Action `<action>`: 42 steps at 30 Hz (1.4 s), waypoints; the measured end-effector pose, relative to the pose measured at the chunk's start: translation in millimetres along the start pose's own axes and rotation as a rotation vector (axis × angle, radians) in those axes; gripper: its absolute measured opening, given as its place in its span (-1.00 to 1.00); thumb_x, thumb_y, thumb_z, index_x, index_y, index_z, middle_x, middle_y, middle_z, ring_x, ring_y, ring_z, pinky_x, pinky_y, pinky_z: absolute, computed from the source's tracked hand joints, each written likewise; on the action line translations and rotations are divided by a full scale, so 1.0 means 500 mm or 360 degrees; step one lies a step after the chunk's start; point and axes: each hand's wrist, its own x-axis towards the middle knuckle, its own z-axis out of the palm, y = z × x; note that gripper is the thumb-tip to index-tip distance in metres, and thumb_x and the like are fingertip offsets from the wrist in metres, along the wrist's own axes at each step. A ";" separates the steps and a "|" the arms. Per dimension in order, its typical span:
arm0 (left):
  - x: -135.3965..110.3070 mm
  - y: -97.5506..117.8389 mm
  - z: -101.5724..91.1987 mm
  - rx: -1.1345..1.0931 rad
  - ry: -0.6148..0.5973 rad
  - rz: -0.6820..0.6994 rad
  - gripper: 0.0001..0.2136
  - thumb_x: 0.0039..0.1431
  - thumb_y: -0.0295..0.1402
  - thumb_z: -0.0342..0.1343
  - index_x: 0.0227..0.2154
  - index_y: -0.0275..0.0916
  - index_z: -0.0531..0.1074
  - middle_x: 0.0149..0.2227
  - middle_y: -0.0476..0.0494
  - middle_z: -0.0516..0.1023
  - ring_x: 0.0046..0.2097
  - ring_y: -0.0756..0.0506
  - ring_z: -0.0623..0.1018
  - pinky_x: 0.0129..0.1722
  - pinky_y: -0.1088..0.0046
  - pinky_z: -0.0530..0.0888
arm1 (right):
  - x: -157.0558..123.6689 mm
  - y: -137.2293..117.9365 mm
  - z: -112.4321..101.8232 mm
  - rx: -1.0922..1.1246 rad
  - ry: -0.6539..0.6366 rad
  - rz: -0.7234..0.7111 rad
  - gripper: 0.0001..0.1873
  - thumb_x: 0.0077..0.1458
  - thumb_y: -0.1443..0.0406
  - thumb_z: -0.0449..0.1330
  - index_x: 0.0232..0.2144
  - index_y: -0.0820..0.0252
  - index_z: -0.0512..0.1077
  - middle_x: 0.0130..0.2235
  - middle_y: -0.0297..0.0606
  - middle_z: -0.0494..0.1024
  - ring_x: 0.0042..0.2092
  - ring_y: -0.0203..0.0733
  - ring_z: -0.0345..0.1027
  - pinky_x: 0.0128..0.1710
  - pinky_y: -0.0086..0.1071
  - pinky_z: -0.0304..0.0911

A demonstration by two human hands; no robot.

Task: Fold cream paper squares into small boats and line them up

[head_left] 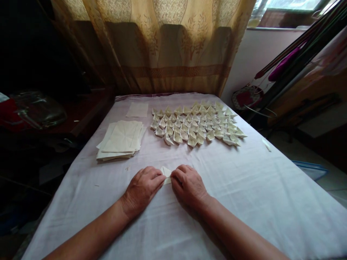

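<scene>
A small folded piece of cream paper [166,172] lies on the white cloth near the front middle. My left hand [142,187] presses on its left side with curled fingers, and my right hand [187,185] pinches its right side. Most of the piece is hidden under my fingers. Beyond it, several finished folded paper pieces [195,124] sit in rows. A stack of flat cream sheets [121,139] lies to the left.
The table is covered by a white cloth [244,187]. A single flat sheet [137,109] lies at the back left. A patterned curtain [162,47] hangs behind. Dark furniture stands at the left and leaning rods [295,54] at the right.
</scene>
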 end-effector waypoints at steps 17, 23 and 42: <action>-0.024 0.025 0.010 0.0235 0.0039 -0.0006 -0.74 0.33 -0.47 -0.03 0.00 -0.23 0.46 -0.05 -0.16 0.57 -0.02 -0.16 0.51 0.01 0.22 0.44 | 0.064 0.031 -0.048 -0.0223 -0.0493 -0.0561 -0.77 0.29 0.27 0.10 -0.07 0.12 0.50 -0.32 -0.24 0.45 -0.33 -0.21 0.23 -0.31 -0.33 0.03; -0.036 0.034 0.020 0.0367 0.0084 -0.0040 -0.70 0.34 -0.51 -0.07 0.03 -0.20 0.46 0.01 -0.12 0.57 0.03 -0.15 0.51 0.06 0.24 0.37 | 0.080 0.033 -0.044 -0.0297 -0.0571 -0.0627 -0.72 0.33 0.17 0.07 -0.03 0.12 0.47 -0.32 -0.24 0.44 -0.33 -0.20 0.20 -0.31 -0.31 -0.05; -0.030 0.031 0.010 0.0282 0.0006 -0.0173 -0.72 0.37 -0.33 -0.03 0.05 -0.05 0.46 0.10 0.00 0.54 0.17 -0.14 0.41 0.14 0.26 0.25 | 0.069 0.023 -0.010 -0.0349 -0.0351 -0.0459 -0.78 0.32 0.20 0.05 -0.14 0.07 0.47 -0.34 -0.27 0.43 -0.32 -0.17 0.22 -0.30 -0.29 -0.07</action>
